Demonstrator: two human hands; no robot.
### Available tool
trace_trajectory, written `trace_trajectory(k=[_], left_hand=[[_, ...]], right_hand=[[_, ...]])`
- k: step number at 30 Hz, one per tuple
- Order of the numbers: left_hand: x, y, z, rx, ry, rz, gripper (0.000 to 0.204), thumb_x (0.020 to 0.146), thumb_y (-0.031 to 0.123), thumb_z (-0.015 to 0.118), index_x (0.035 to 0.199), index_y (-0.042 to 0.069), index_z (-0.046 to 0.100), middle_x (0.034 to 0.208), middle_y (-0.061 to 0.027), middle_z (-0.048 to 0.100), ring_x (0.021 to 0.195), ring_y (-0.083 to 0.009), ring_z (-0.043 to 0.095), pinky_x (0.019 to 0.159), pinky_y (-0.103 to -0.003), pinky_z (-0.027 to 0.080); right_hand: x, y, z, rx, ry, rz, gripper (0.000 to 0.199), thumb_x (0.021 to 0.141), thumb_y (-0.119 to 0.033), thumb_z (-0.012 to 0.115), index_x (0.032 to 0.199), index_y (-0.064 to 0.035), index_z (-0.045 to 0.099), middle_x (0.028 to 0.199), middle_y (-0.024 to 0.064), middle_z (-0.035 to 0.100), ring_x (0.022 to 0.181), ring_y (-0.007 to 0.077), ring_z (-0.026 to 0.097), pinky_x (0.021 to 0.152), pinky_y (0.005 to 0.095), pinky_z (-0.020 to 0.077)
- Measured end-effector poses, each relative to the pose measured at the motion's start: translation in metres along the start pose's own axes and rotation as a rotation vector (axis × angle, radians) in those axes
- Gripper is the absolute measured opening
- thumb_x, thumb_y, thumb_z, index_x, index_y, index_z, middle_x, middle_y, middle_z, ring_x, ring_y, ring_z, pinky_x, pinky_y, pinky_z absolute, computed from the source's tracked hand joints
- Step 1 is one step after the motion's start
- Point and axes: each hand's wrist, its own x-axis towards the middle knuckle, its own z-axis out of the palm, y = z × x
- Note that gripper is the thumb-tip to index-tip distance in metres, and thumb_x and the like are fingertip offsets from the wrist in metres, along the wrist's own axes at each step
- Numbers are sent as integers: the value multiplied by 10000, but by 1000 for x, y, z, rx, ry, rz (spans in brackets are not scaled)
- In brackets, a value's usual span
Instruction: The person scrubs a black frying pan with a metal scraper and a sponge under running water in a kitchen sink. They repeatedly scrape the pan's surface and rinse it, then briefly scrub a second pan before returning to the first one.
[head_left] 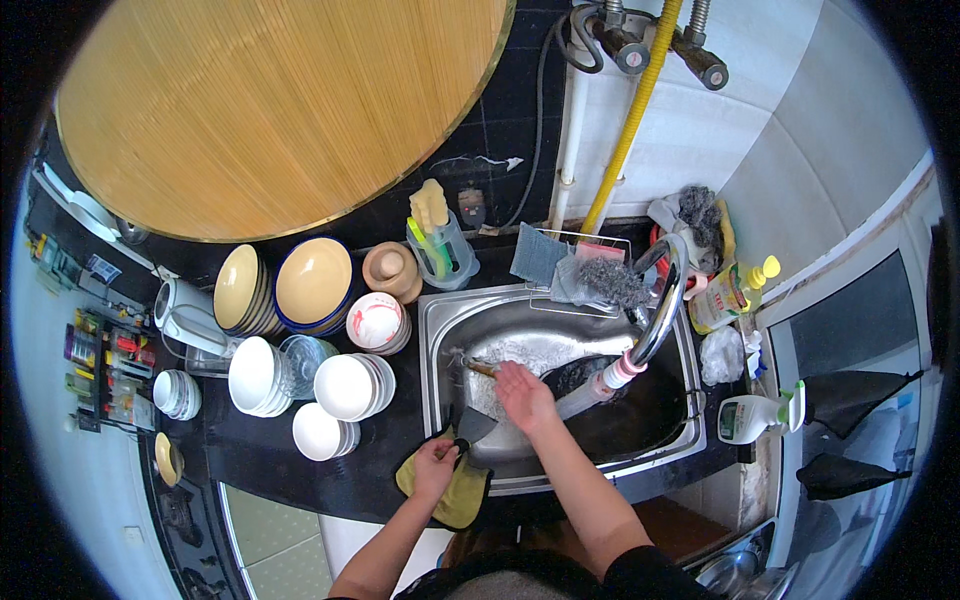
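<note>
My left hand (434,468) is closed round the black handle of a spatula-like tool with a flat grey blade (477,425), at the sink's front left corner. A green cloth (463,497) with a dark edge lies beneath that hand, over the counter's edge. Over the steel sink (432,330), my right hand (526,398) is open with its fingers stretched out, left of the tap's clear spout extension (580,398). Near its fingertips lies a slim brown object (482,369), its kind unclear. Something dark (585,374) sits in the basin behind the spout, partly hidden.
Stacks of white bowls (347,388) and yellow bowls (315,283) stand left of the sink. A wire rack (540,290) holds scouring pads (612,283) behind it. The curved tap (676,290) overhangs the basin. A soap bottle (725,300) and spray bottle (755,418) are at right.
</note>
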Motion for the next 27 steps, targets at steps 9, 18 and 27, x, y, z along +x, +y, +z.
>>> trace_trajectory(k=[9,18,27], left_hand=[[-8,19,-13,70,73,7,153,739,42,685,869,-17,630,835,-139,615,735,-216,605,687,-306,484],[-13,21,-21,145,134,62,173,728,37,694,881,-8,627,850,-129,605,747,-223,599,682,-310,481],[-26,47,-33,220,172,145,177,720,37,695,879,11,622,858,-124,598,724,-228,586,669,-313,477]], right_hand=[[-28,-41,-75,15,315,-177,342,949,-260,348,1165,-24,470,1190,124,530,1146,291,480,961,432,380],[-26,-22,4,-330,-58,158,402,939,-264,425,1252,-13,453,1293,110,485,1170,250,465,981,388,374],[-37,-40,-47,-379,201,72,392,960,-250,348,1202,17,503,1167,146,568,1053,260,557,925,371,447]])
